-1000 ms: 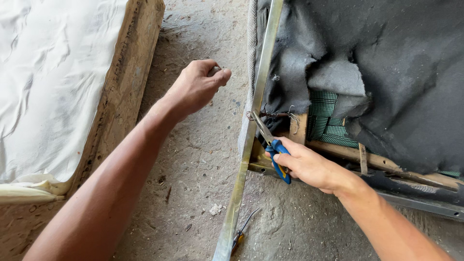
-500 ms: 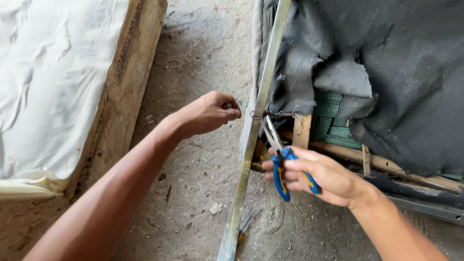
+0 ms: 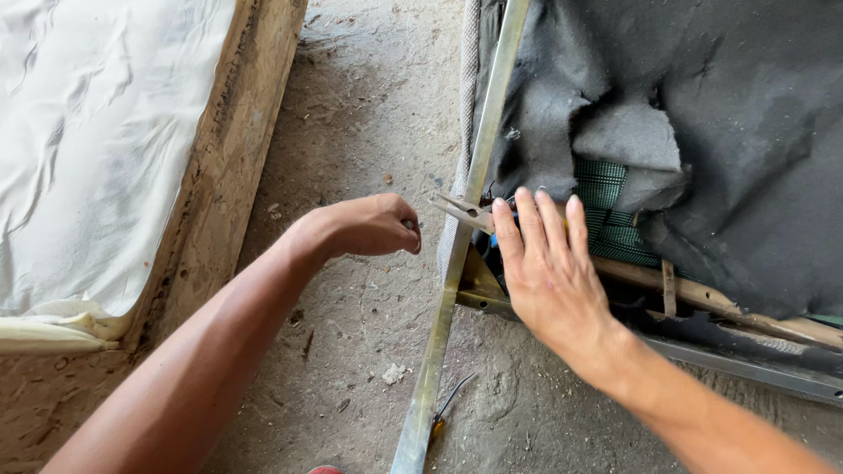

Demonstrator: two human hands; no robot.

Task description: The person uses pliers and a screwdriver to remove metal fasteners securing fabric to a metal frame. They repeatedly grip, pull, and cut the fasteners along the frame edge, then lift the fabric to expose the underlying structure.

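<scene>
Head view
Left hand (image 3: pixel 369 226): seen at 9 o'clock of the frame's centre; fingers curled together into a loose fist above the dusty floor (image 3: pixel 351 132); whether anything is pinched cannot be told.
Right hand (image 3: pixel 546 268): laid flat at 3 o'clock of the left hand; fingers straight and close together, pressed over the pliers (image 3: pixel 458 209).
Pliers: metal jaws shown poking out at 10 o'clock of the right hand, across the metal rail (image 3: pixel 479 167); blue handle mostly hidden under the fingers.
Metal rail: run from 12 to 6 o'clock between the hands.
Torn grey fabric (image 3: pixel 720 132): spread at 1 o'clock; green webbing (image 3: pixel 606 197) exposed just beside the fingertips.
Wooden-framed white panel (image 3: pixel 105 149): placed at 10 o'clock, well apart.
</scene>
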